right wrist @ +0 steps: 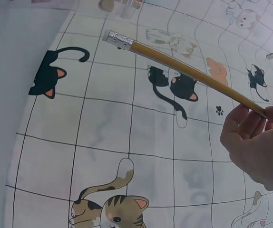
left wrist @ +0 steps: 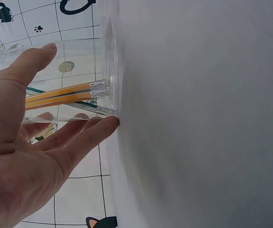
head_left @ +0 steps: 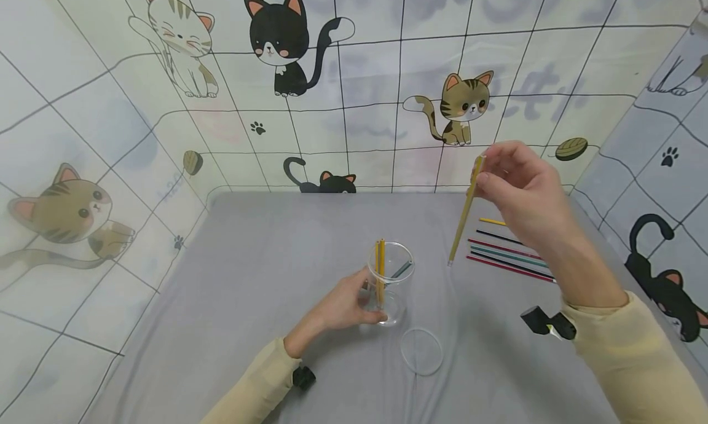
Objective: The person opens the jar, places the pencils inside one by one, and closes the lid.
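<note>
My left hand (head_left: 345,301) grips a clear cup (head_left: 395,316) low on its side, thumb and fingers curled round it. Inside lean two yellow pencils (head_left: 380,264) and a green one (head_left: 401,269); the left wrist view shows their eraser ends down at the cup's bottom. Raised to the right of the cup, my right hand (head_left: 525,193) pinches another yellow pencil (head_left: 463,218) by its upper end between thumb and fingers. That pencil slants with its eraser tip (right wrist: 113,37) pointing down, apart from the cup.
Several pencils (head_left: 509,258) in yellow, black, red and green lie side by side on the grey tabletop (head_left: 276,246), below the right hand. A clear round ring or lid (head_left: 402,350) lies in front of the cup. Cat-patterned cloth (head_left: 365,129) encloses the back and sides.
</note>
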